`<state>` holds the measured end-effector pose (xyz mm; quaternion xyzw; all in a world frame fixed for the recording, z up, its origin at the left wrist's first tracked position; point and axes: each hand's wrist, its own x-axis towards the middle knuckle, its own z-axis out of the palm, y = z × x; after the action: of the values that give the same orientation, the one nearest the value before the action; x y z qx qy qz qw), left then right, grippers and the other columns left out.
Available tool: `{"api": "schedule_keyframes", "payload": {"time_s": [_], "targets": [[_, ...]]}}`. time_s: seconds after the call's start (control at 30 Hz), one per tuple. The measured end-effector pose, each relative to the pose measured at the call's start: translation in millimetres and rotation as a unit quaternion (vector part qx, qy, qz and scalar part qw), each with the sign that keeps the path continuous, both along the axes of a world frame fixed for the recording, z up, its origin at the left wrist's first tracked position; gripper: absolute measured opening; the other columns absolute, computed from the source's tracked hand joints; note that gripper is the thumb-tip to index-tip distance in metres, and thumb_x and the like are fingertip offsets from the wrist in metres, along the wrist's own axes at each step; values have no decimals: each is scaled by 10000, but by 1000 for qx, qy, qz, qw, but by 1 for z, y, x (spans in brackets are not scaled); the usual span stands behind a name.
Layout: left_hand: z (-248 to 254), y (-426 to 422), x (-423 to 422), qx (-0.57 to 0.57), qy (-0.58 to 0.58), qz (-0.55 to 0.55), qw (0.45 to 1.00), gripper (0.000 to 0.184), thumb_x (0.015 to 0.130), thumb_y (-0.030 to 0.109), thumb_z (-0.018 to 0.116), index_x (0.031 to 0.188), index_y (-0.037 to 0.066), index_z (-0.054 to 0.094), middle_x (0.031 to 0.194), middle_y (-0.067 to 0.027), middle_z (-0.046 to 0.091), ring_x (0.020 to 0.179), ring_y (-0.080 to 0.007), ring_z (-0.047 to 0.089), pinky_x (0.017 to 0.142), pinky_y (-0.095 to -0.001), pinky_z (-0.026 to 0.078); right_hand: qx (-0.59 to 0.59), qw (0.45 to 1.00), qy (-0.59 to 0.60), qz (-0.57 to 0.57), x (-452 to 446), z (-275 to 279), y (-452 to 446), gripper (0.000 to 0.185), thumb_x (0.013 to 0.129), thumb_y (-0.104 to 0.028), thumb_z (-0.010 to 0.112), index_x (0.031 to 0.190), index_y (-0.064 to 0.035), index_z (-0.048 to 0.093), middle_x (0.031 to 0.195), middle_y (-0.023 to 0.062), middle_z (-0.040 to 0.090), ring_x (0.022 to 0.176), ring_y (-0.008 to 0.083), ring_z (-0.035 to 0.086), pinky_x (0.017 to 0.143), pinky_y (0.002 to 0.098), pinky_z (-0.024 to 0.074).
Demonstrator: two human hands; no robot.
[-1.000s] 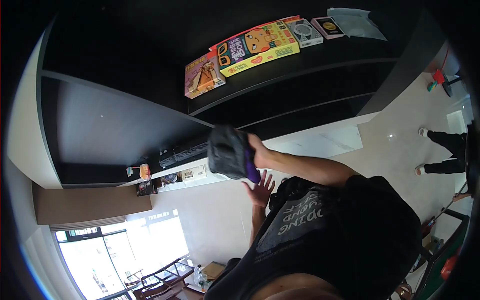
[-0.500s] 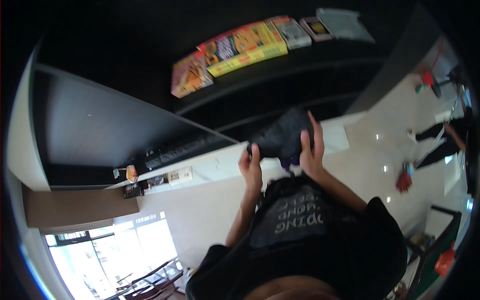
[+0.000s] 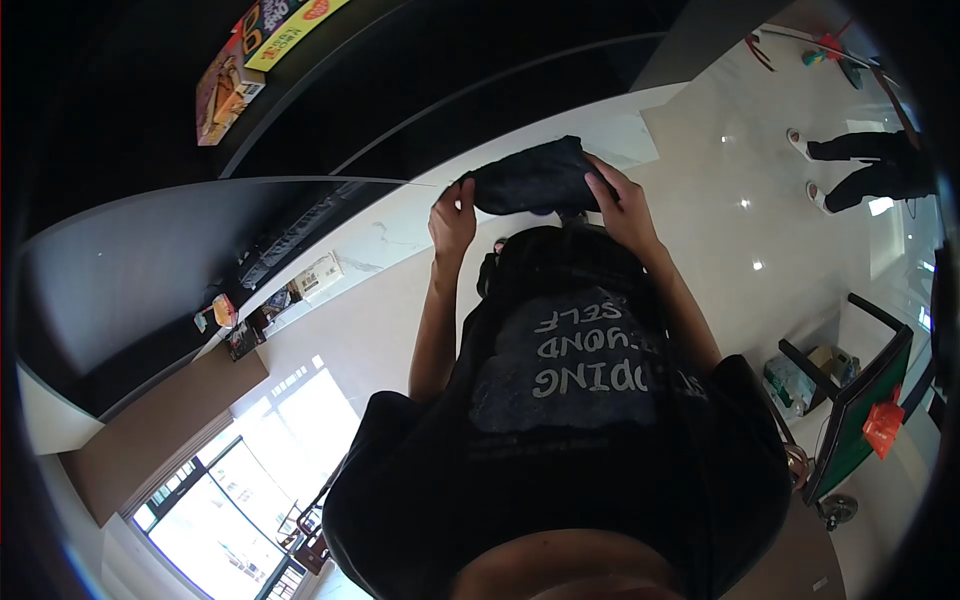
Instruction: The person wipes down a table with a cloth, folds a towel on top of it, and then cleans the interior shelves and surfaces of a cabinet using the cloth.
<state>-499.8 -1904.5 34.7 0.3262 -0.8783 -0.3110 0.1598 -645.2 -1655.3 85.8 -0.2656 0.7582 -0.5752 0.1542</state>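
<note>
A dark cloth (image 3: 530,180), folded or bunched into a long strip, is stretched between my two hands in front of my chest. My left hand (image 3: 453,220) pinches its left end between thumb and fingers. At the other end, my right hand (image 3: 625,205) grips the cloth, thumb on the near side and fingers behind. Just beneath the cloth's lower edge a bit of purple shows, too small to name. Beyond the cloth runs the pale marbled ledge (image 3: 385,235) of a dark shelf unit.
Boxes, one a yellow box (image 3: 290,30), stand on the dark shelf (image 3: 400,110) at upper left. Small items sit along the lower ledge at left. Another person's legs (image 3: 860,165) show on the right, above a green-panelled black frame (image 3: 860,415). A bright window (image 3: 220,510) is lower left.
The view has turned, so the shelf boxes now sit farther left. My hands have moved slightly apart, and the cloth, bulkier and tilted before, is now drawn out flatter and narrower.
</note>
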Motion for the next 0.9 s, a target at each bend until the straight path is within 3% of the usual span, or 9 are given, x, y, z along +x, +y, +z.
{"api": "schedule_keyframes", "payload": {"time_s": [0.1, 0.17, 0.2, 0.37, 0.53, 0.67, 0.77, 0.8, 0.9], "targets": [[-18, 4, -5, 128, 31, 58, 990, 335, 989, 358, 631, 900, 38, 679, 694, -78, 662, 623, -151, 620, 588, -310, 465, 2, 1000, 27, -1, -8, -3, 10, 340, 1000, -179, 580, 1309, -40, 608, 1236, 160, 674, 1060, 230, 686, 720, 303, 559], [-40, 6, -14, 326, 219, 72, 917, 354, 1006, 337, 615, 851, 23, 665, 721, 3, 617, 671, -58, 544, 560, -277, 435, -5, 999, 40, -3, -22, -20, 13, 325, 993, -164, 585, 1290, -36, 623, 1225, 164, 679, 1062, 245, 686, 740, 323, 562], [-16, 23, -24, 397, 216, 111, 885, 360, 1002, 370, 616, 906, 29, 680, 770, 37, 613, 671, -66, 536, 579, -265, 447, 5, 997, 73, -5, -30, -40, 14, 304, 986, -148, 589, 1265, -39, 641, 1196, 167, 688, 1064, 265, 685, 763, 345, 559], [-84, 18, -53, 433, 36, 112, 893, 426, 977, 442, 622, 968, 20, 683, 790, -13, 627, 707, -107, 605, 578, -279, 521, 24, 999, 48, -5, -81, -115, -2, 275, 990, -143, 576, 1234, -51, 662, 1069, 169, 724, 985, 235, 703, 861, 308, 511], [-79, 3, -127, 506, 76, 146, 847, 446, 963, 479, 624, 1135, 68, 638, 916, -45, 680, 729, -139, 657, 577, -288, 535, 92, 978, 27, -184, -120, -68, -47, 243, 948, -156, 600, 1160, -93, 700, 895, 242, 695, 841, 383, 705, 753, 406, 540], [-66, -37, -151, 467, 103, 158, 864, 424, 958, 453, 642, 1125, 64, 641, 946, -58, 688, 734, -172, 663, 599, -336, 552, 19, 980, 60, -189, -133, -49, -94, 319, 944, -180, 609, 1227, -38, 650, 837, 247, 685, 833, 412, 692, 751, 442, 539], [-79, -58, -147, 413, 125, 282, 857, 406, 972, 452, 606, 1104, 72, 655, 971, -72, 698, 811, -217, 673, 662, -377, 558, 13, 975, 122, -185, -128, -97, -122, 553, 912, -233, 652, 1372, 29, 491, 942, 270, 678, 916, 425, 677, 824, 471, 536], [-84, -65, -141, 374, 138, 351, 847, 403, 975, 447, 592, 1096, 68, 658, 989, -95, 707, 849, -256, 680, 703, -401, 562, 100, 976, 118, -151, -122, -117, -125, 664, 892, -257, 670, 1418, 44, 400, 1052, 288, 646, 991, 444, 647, 868, 487, 525], [-137, -70, -90, 165, 11, 275, 947, 395, 960, 371, 573, 1131, 22, 645, 1041, -207, 688, 941, -386, 653, 842, -436, 525, 250, 966, 68, -8, -100, -177, -111, 882, 842, -315, 711, 1507, 13, 233, 1341, 312, 506, 1168, 490, 550, 969, 535, 487]]}}
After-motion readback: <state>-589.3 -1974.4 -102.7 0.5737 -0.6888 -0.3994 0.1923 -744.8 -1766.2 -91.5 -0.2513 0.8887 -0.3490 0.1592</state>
